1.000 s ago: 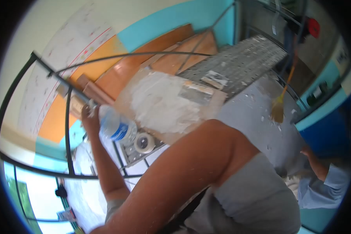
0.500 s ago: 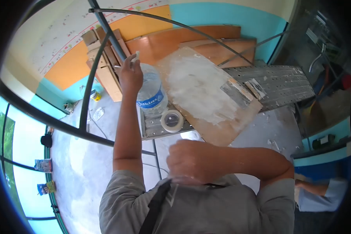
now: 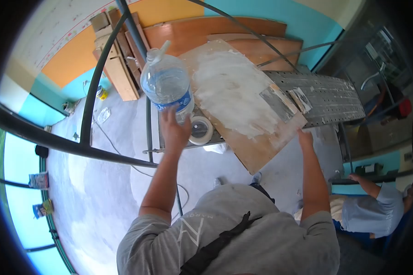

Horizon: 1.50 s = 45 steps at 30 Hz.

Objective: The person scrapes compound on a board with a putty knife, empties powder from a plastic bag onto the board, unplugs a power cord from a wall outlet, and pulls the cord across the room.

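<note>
My left hand (image 3: 175,129) is raised with its fingers apart against the lower part of a large clear water bottle (image 3: 166,80), which has a blue label. Beside that hand lies a roll of tape (image 3: 209,136). At the near right corner of a brown board (image 3: 252,158), my right hand (image 3: 306,137) has its fingers closed on the edge. White paste (image 3: 229,91) is smeared across the board. A wide flat metal blade (image 3: 277,106) rests on it, and a second, smaller blade (image 3: 300,100) lies just to the right on the perforated metal plank (image 3: 328,96).
Dark scaffold bars (image 3: 96,78) cross the left side and the top. Brown panels (image 3: 179,34) and cardboard (image 3: 119,68) lean on the far wall. A cable (image 3: 119,149) runs along the floor. Another person (image 3: 371,206) is at the lower right.
My left hand has come down from the bottle's top to its lower part. My right hand has gone from in front of my chest to the board's corner. The view has shifted slightly.
</note>
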Tool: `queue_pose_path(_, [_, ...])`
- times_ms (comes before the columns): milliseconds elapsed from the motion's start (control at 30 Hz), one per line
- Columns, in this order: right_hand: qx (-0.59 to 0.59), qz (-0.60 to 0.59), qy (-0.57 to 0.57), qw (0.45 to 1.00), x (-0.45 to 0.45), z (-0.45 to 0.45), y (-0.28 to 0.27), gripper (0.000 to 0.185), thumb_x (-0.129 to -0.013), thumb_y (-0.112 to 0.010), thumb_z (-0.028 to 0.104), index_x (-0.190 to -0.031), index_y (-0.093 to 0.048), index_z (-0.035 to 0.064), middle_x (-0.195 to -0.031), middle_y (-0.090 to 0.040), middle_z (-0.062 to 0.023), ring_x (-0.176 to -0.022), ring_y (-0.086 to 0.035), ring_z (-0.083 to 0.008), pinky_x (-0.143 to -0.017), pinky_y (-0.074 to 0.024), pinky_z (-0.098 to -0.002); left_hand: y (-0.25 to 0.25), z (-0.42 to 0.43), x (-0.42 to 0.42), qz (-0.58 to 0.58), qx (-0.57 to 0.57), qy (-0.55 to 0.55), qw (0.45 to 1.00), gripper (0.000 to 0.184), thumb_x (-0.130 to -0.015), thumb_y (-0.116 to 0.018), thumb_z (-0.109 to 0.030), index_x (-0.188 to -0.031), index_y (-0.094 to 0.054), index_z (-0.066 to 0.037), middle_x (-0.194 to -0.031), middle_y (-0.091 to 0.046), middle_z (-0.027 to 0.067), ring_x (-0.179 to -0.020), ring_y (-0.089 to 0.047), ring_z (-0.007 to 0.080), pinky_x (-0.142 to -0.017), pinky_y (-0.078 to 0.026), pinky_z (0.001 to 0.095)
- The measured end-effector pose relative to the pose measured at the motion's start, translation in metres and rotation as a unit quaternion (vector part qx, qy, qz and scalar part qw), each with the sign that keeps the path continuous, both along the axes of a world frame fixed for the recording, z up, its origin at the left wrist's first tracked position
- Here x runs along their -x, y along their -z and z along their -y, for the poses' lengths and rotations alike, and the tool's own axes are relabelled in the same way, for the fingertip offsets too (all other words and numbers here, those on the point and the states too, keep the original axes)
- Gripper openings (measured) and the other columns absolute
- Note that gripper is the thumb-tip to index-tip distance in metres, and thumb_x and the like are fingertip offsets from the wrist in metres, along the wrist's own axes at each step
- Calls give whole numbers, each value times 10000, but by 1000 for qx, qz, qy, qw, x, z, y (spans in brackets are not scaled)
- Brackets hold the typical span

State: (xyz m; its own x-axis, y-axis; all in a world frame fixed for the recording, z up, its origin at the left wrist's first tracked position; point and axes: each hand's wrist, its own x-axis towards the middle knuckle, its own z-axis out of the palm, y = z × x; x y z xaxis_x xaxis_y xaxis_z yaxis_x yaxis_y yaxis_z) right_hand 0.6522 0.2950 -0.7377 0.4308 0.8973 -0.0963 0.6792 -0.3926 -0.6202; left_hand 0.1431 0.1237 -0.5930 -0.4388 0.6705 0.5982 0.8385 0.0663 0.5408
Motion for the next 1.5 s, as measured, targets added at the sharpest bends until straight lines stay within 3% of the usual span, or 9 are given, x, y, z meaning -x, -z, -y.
queue_pose_path(67, [125, -151, 194, 961, 19, 9, -9, 571, -763, -689, 483, -1036, -592, -10, -765, -616, -73, -697, -590, -264, -687, -479, -386, 36, 9, -11, 55, 119, -24, 991, 463, -743, -698, -212, -1144, -546, -35, -1160, -499, 230, -1058, -490, 387, -897, -417, 454])
queue_pose_path(167, [123, -399, 215, 883, 34, 23, 1, 565, -785, -661, 514, -998, -569, -1, -843, -612, -99, -788, -596, -258, -698, -493, -456, 91, 7, -19, 22, 212, -7, 977, 460, -732, -651, -181, -1147, -534, -18, -1107, -522, 228, -1063, -490, 395, -884, -424, 469])
queue_pose_path(267, [38, -562, 138, 815, 25, 12, 35, 403, -843, -622, 459, -903, -583, 63, -721, -580, -60, -596, -560, -187, -542, -483, -335, 113, 5, -1, -13, 211, -17, 977, 430, -704, -585, -122, -1121, -549, -25, -1049, -557, 216, -1013, -522, 376, -866, -436, 454])
queue_pose_path(500, [160, -515, 33, 842, 27, 74, 18, 292, -898, -575, 379, -802, -563, 104, -626, -555, -26, -489, -516, -137, -453, -445, -281, 57, 28, 0, -33, 211, -202, 956, 344, -741, -617, -164, -1045, -575, -7, -998, -584, 209, -949, -544, 391, -848, -432, 484])
queue_pose_path(600, [220, -531, 7, 818, 32, 113, 17, 301, -885, -591, 389, -832, -561, 94, -668, -577, -38, -542, -547, -148, -511, -487, -305, 30, 32, -46, 52, 215, -140, 965, 414, -768, -652, -244, -1083, -570, 12, -1039, -565, 240, -1000, -528, 406, -875, -424, 486])
queue_pose_path(900, [201, -527, 3, 826, -47, 122, 4, 284, -892, -581, 351, -852, -566, 70, -692, -574, -36, -567, -544, -139, -540, -498, -297, 82, 52, -155, 53, 264, -96, 958, 592, -760, -712, -285, -1216, -472, 5, -1250, -393, 263, -1176, -405, 448, -952, -384, 478])
queue_pose_path(1100, [232, -574, -47, 784, -70, 103, 17, 260, -893, -580, 349, -864, -567, 91, -688, -551, -11, -598, -538, -129, -568, -497, -292, 103, 61, -107, 98, 184, -205, 956, 726, -708, -756, -251, -1301, -380, -68, -1259, -382, 275, -1176, -367, 489, -954, -368, 500])
queue_pose_path(1300, [263, -584, -51, 766, -61, 115, 11, 295, -892, -580, 379, -873, -569, 85, -704, -575, -28, -602, -550, -147, -572, -499, -303, 127, 48, -46, -66, 228, -229, 944, 176, -749, -643, -133, -901, -642, -44, -1088, -479, 240, -1045, -479, 418, -876, -426, 470])
queue_pose_path(1500, [324, -587, -78, 738, -58, 118, 11, 351, -878, -593, 413, -887, -594, 62, -759, -622, -73, -618, -580, -166, -582, -512, -333, 81, 18, -47, -31, 200, -221, 954, 119, -786, -577, -144, -847, -627, -56, -1007, -537, 190, -963, -531, 362, -828, -446, 439])
